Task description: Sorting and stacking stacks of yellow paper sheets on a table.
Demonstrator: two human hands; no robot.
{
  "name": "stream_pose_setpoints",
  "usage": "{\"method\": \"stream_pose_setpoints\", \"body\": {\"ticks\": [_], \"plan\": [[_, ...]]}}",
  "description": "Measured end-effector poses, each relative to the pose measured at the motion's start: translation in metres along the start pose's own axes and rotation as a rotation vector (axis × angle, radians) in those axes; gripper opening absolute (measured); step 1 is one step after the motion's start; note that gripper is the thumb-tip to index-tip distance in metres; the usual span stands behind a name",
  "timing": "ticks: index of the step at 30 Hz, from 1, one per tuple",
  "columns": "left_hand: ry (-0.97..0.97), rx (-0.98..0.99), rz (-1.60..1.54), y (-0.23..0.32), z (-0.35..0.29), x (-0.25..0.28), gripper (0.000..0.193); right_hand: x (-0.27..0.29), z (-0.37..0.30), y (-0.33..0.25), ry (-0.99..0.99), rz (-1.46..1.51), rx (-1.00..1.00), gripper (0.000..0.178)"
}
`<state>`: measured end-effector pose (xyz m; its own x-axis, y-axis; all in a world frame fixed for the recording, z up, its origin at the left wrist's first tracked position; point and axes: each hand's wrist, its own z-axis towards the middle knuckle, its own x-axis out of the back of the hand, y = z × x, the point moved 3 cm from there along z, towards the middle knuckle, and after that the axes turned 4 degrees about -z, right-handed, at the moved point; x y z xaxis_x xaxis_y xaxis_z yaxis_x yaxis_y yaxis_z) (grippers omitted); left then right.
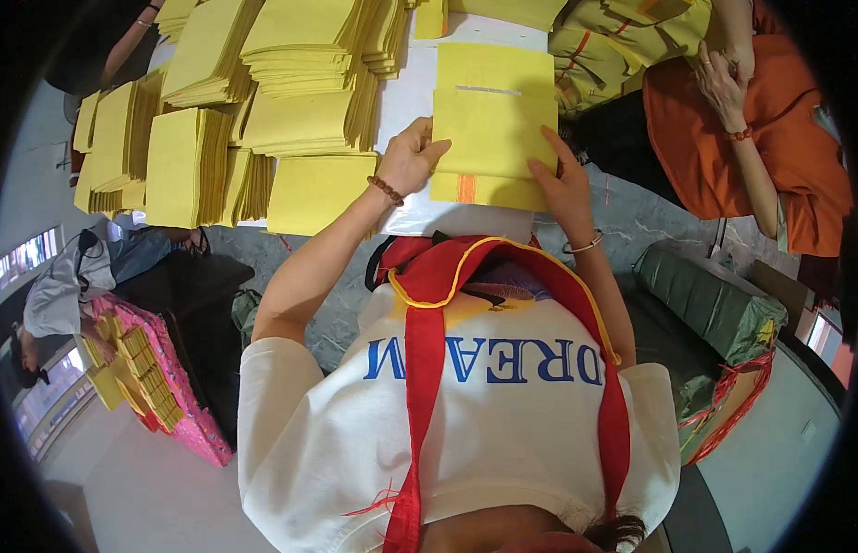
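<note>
In front of me on the table lies a yellow folded paper sheet (489, 129), with a pale strip near its top and an orange patch at its lower edge. My left hand (412, 158), a beaded bracelet at its wrist, has its fingers curled at the left edge and its thumb on the paper. At the right edge, my right hand (565, 182) holds the paper between thumb and fingers; some fingertips are hidden. Close to my left wrist is a low pile of yellow paper (323, 192).
Tall stacks of yellow paper (309, 115) crowd the table's left half. At the far right sits a person in orange clothing (761, 129), near striped yellow bundles (622, 41). A green wrapped bundle (705, 300) stands to my right. Another person (69, 286) works beside a pink-covered surface (194, 405).
</note>
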<state>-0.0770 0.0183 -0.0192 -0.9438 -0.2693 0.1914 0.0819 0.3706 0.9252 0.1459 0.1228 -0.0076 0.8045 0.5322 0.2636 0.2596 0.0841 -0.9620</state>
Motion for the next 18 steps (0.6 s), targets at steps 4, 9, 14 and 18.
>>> {"method": "stream_pose_setpoints", "body": {"ticks": [4, 9, 14, 18], "plan": [[0.039, -0.016, -0.054, -0.003, 0.006, -0.002, 0.036, -0.001, 0.001, 0.001, 0.053, -0.119, -0.071, 0.044], [0.088, -0.028, -0.008, -0.005, 0.009, -0.003, 0.042, -0.005, 0.004, -0.001, 0.125, -0.211, -0.009, 0.043], [0.075, 0.015, -0.018, 0.008, 0.004, 0.000, 0.046, -0.005, 0.005, 0.004, 0.132, -0.224, -0.033, 0.043], [0.274, -0.244, 0.455, 0.037, -0.013, 0.004, 0.045, -0.004, 0.005, 0.005, 0.148, -0.261, -0.009, 0.043]]}}
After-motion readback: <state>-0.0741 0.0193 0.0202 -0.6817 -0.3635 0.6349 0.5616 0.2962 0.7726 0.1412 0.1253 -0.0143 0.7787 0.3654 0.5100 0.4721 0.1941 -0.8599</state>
